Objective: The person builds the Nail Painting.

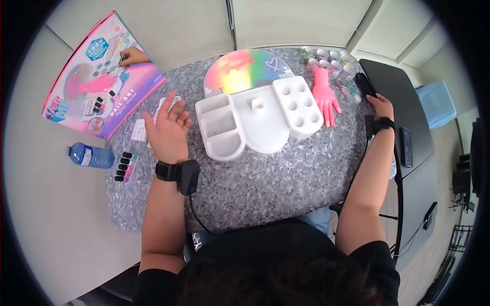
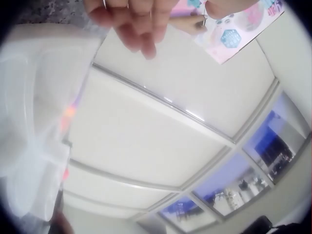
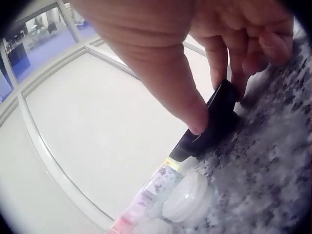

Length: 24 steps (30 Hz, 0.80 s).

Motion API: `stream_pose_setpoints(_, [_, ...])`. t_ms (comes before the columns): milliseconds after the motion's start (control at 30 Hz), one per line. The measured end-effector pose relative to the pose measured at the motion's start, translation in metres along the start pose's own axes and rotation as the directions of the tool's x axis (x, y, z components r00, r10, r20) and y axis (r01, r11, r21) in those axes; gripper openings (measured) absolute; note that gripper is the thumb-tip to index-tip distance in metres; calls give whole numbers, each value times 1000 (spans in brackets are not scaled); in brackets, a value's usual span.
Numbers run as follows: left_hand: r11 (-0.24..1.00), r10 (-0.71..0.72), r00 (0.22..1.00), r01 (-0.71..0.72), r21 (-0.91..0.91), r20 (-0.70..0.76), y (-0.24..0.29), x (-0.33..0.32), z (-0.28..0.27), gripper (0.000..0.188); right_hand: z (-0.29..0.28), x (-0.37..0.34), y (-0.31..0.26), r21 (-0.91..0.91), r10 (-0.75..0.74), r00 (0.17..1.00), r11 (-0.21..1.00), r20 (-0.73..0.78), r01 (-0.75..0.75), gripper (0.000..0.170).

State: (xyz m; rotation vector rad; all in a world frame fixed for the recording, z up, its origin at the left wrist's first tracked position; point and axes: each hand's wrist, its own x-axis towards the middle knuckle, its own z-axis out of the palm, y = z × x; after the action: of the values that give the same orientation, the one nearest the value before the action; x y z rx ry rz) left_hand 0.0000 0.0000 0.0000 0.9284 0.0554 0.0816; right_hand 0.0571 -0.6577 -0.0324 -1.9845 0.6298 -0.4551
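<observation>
right hand [image 1: 382,107] pinches black object [image 3: 224,117]; left hand [image 1: 169,130] empty, fingers loose. i'd lift steadily, clear of small tubs [image 3: 185,199].

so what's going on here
A person sits at a table with a nail art set laid out. Their right hand pinches a black object at the table's right edge; what it is, I can't tell. The left hand holds nothing, its fingers loose, just left of the white tray. A pink model hand lies right of the tray, near some small pots. The box and polishes are on the left.
</observation>
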Motion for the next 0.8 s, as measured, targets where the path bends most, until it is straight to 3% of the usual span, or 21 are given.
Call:
stream_pose_setpoints(67, [1000, -1, 1000, 1, 0, -10, -2, 2, -1, 90, 4, -6, -13, -207, -53, 989, 978, -135, 24, 77])
stream_pose_setpoints(100, [1000, -3, 1000, 3, -1, -13, -2, 2, -2, 89, 8, 5, -6, -116, -99, 979, 990, -178, 79, 66])
stream_pose_setpoints(133, [1000, 6, 1000, -6, 3, -14, -3, 2, -5, 89, 18, 0, -15, -107, -102, 979, 991, -175, 84, 66])
stream_pose_setpoints(167, [1000, 12, 999, -10, 27, -45, -5, 4, -7, 88, 33, -11, -36, 203, -161, 963, 957, -215, 205, 58])
stream_pose_setpoints(200, [999, 19, 997, -15, 48, -74, -5, 6, -7, 88, 48, -27, -63, 485, -204, 941, 815, -271, 317, 50])
stream_pose_setpoints(233, [996, 44, 994, -37, 77, -99, -5, 5, -5, 84, 57, -57, -102, 497, -79, 973, 849, -218, 180, 33])
stream_pose_setpoints(267, [997, 50, 994, -43, 71, -99, -5, 5, -1, 84, 78, -83, -134, 621, -81, 971, 756, -225, 207, 26])
stream_pose_setpoints(333, [988, 113, 986, -100, 114, -119, -5, 4, 4, 78, 105, -123, -170, 696, -190, 978, 692, -82, 193, 30])
stream_pose_setpoints(367, [988, 118, 986, -104, 116, -119, -4, 4, 4, 78, 120, -144, -187, 753, -205, 978, 638, -37, 162, 18])
stream_pose_setpoints(467, [993, 93, 991, -85, 76, -101, -1, -1, 0, 64, 146, -177, -189, 830, -256, 951, 558, 171, 1, 13])
stream_pose_setpoints(500, [995, 93, 992, -91, 37, -81, 0, -2, 1, 56, 148, -182, -187, 832, -260, 949, 555, 175, -2, 13])
stream_pose_setpoints(567, [995, 100, 993, -100, 1, -61, 1, -3, 4, 51, 151, -190, -184, 833, -174, 953, 541, 247, -117, 13])
stream_pose_setpoints(633, [997, 63, 989, -68, -34, -137, 3, -1, 8, 43, 149, -189, -176, 834, -189, 948, 540, 255, -116, 13])
stream_pose_setpoints(800, [1000, 28, 991, -26, 10, -133, 5, 3, 5, 42, 147, -170, -155, 820, -206, 931, 555, 300, -141, 11])
